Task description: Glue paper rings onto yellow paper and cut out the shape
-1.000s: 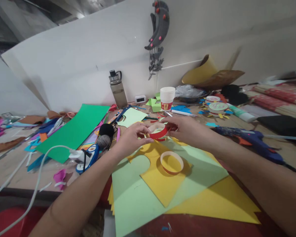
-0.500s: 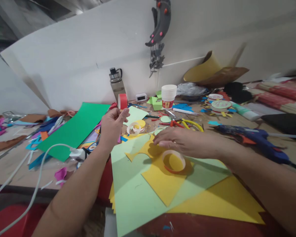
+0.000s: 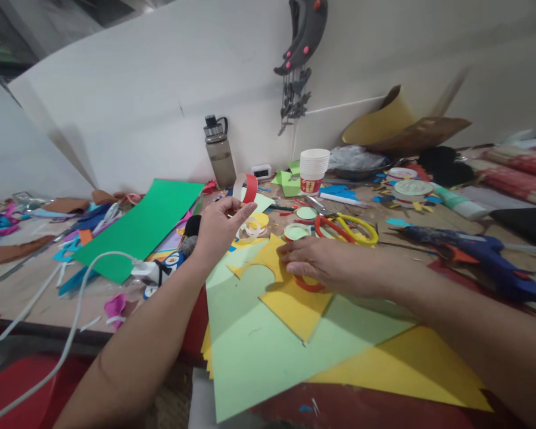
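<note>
My left hand (image 3: pixel 226 229) is raised above the table's middle, thumb and fingers pinching a paper ring (image 3: pixel 250 188) that is red outside and white inside. My right hand (image 3: pixel 317 262) bends over a yellow sheet of paper (image 3: pixel 297 313) with round cut-outs, its fingers and thumb closed at the sheet's upper part; the fingertips are partly hidden. Under that palm shows the lower rim of a second, red-orange ring (image 3: pixel 309 286), mostly covered. The yellow sheet lies over a pale green sheet (image 3: pixel 245 363), with more yellow paper (image 3: pixel 411 363) beneath.
Behind my hands are yellow-handled scissors (image 3: pixel 360 229), stacked paper cups (image 3: pixel 313 170), a bottle (image 3: pixel 220 156) and pale paper discs (image 3: pixel 306 213). A blue glue gun (image 3: pixel 486 262) lies right. Left are a green sheet (image 3: pixel 147 223) and a white cable (image 3: pixel 78 310) with its plug.
My right hand has come down over the red-orange ring and covers most of it. The yellow sheet has shifted away from me. The ring in my left hand has turned, showing its white inside.
</note>
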The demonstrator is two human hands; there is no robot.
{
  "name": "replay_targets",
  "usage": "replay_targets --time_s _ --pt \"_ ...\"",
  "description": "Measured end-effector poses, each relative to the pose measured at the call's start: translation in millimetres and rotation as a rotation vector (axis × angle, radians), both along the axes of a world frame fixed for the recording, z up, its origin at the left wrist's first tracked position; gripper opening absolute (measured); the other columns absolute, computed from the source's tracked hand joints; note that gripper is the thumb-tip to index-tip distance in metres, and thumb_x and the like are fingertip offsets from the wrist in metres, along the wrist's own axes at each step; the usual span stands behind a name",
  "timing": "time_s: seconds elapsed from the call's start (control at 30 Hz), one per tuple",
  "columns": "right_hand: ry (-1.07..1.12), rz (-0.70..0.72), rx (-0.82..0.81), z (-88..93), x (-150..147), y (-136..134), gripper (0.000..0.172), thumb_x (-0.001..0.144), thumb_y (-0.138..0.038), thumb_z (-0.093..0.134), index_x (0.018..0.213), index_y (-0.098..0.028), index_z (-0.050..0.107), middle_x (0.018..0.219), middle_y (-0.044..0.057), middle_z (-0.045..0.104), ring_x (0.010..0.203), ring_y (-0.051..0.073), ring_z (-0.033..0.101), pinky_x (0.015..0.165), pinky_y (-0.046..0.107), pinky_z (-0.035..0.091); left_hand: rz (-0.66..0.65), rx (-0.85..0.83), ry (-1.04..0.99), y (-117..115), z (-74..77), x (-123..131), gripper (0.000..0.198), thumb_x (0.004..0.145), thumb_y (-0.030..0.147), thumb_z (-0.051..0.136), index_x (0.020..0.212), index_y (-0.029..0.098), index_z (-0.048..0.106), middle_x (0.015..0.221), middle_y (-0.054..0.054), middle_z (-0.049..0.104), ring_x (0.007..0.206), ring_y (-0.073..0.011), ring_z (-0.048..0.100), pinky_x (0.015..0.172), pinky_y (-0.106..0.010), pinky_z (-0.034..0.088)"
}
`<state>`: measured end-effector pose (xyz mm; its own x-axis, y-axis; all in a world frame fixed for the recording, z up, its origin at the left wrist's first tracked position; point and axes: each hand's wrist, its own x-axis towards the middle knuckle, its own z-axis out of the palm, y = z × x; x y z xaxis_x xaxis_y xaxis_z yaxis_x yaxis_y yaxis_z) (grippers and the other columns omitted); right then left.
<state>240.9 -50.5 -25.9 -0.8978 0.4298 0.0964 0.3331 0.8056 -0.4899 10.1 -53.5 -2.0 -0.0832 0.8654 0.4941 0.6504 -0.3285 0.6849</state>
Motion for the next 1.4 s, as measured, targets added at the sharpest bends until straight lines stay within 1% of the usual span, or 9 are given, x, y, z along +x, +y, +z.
replay_targets --time_s 0.17,0.33,0.5,0.6,0.67,1.07,1.23,1.3,1.4 --pt "0.014 -0.075 0.055 -6.2 -3.3 7.7 0.046 0.100 -0.043 0.033 0.108 -0.019 0.072 0.116 0.012 0.070 0.113 0.027 0.061 0.096 0.041 0.047 -0.088 -0.011 0.215 1.9 -3.7 -0.2 0.035 0.077 0.048 0.071 0.064 0.017 0.062 0.076 -0.001 0.062 0.068 -0.0125 0.055 0.063 -0.025 0.041" --pt "0.076 -0.255 0.034 14.2 12.6 9.4 0.042 0.096 -0.049 0.041 0.113 -0.023 0.069 0.125 0.009 0.067 0.112 0.027 0.061 0.094 0.041 0.047 -0.243 -0.058 0.339 -5.5 4.2 0.0 0.028 0.074 0.042 0.076 0.066 0.017 0.067 0.117 -0.007 0.063 0.089 -0.0170 0.062 0.068 -0.027 0.047" --pt "0.046 -0.233 0.021 25.1 31.9 11.8 0.049 0.080 -0.055 0.064 0.121 -0.029 0.064 0.124 0.006 0.066 0.106 0.028 0.062 0.086 0.039 0.049 -0.613 -0.073 0.368 -19.2 21.8 1.3 0.019 0.074 0.036 0.078 0.072 0.020 0.068 0.120 -0.007 0.064 0.112 -0.0219 0.060 0.093 -0.036 0.048" --pt "-0.051 -0.226 -0.040 22.5 31.0 8.3 0.063 0.065 -0.041 0.079 0.123 -0.028 0.061 0.120 0.006 0.066 0.102 0.028 0.063 0.080 0.036 0.051 -0.836 -0.121 0.360 -23.9 25.4 4.6 0.023 0.072 0.034 0.080 0.082 0.020 0.066 0.123 -0.008 0.064 0.116 -0.0223 0.059 0.100 -0.038 0.045" --pt "-0.080 -0.224 -0.074 19.9 26.9 5.6 0.056 0.065 -0.033 0.077 0.118 -0.027 0.061 0.115 0.006 0.067 0.098 0.026 0.064 0.077 0.034 0.051 -0.922 -0.175 0.358 -25.5 24.5 7.7 0.030 0.070 0.034 0.081 0.091 0.021 0.063 0.123 -0.009 0.064 0.115 -0.0229 0.059 0.101 -0.039 0.045" --pt "-0.102 -0.280 -0.046 13.3 25.0 11.1 0.071 0.063 -0.038 0.076 0.129 -0.021 0.056 0.126 0.011 0.061 0.108 0.030 0.060 0.087 0.038 0.048 -1.076 -0.324 0.519 -22.9 4.6 19.1 0.047 0.071 0.036 0.080 0.111 0.025 0.058 0.129 -0.010 0.058 0.124 -0.0254 0.051 0.107 -0.042 0.037" --pt "-0.131 -0.316 -0.027 15.6 25.3 10.5 0.067 0.064 -0.035 0.075 0.127 -0.022 0.058 0.124 0.011 0.059 0.105 0.030 0.059 0.086 0.040 0.048 -1.040 -0.290 0.430 -21.4 11.5 13.9 0.045 0.066 0.039 0.084 0.103 0.023 0.065 0.128 -0.010 0.059 0.123 -0.0244 0.053 0.106 -0.038 0.040" --pt "-0.118 -0.326 -0.016 16.9 26.4 10.9 0.062 0.066 -0.036 0.075 0.125 -0.023 0.060 0.120 0.010 0.060 0.102 0.028 0.060 0.084 0.039 0.049 -0.866 -0.238 0.365 -18.1 13.5 9.6 0.036 0.070 0.040 0.080 0.098 0.022 0.066 0.120 -0.008 0.064 0.113 -0.0220 0.058 0.097 -0.036 0.046" --pt "-0.053 -0.359 0.037 16.2 28.3 13.8 0.052 0.068 -0.036 0.074 0.118 -0.026 0.064 0.112 0.009 0.061 0.096 0.027 0.061 0.082 0.038 0.049 -0.403 -0.160 0.316 -6.4 7.2 0.0 0.037 0.075 0.044 0.074 0.103 0.021 0.065 0.113 -0.008 0.066 0.097 -0.0204 0.062 0.079 -0.033 0.050"
